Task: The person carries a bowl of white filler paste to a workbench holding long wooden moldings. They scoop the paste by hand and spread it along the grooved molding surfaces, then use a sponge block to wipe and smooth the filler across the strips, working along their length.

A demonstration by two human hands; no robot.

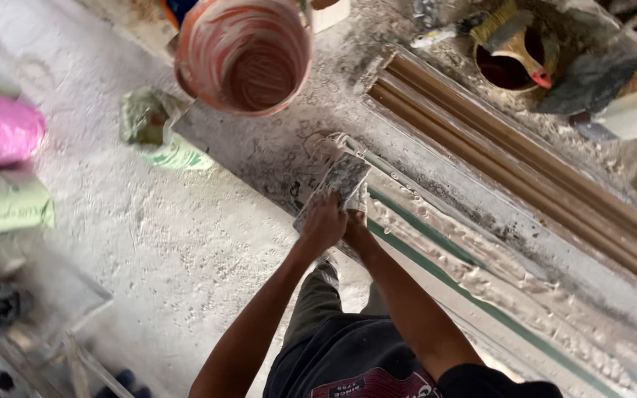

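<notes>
Head view: both hands meet on one tool. The left hand [324, 221] is closed over the near end of a flat, plaster-crusted trowel [342, 180], and the right hand [355, 220] sits just beside it, largely tucked behind the left, so how far its fingers wrap the handle cannot be told, though it presses against the same tool. The trowel's blade runs up and slightly right, away from the grip, its long axis roughly in line with the forearms. Its far end touches a smear of wet white plaster [326, 144] on the grey surface.

To the right of the grip a green strip [436, 239] runs diagonally down and away, edged by a ridged band of plaster. Farther right, and running the same way, lies a length of brown moulding [525, 173]. Straight beyond the blade tip, well apart from it, stands an orange bucket [245, 55] streaked white inside. The left hand lies nearer the bucket; the right lies nearer the green strip.
</notes>
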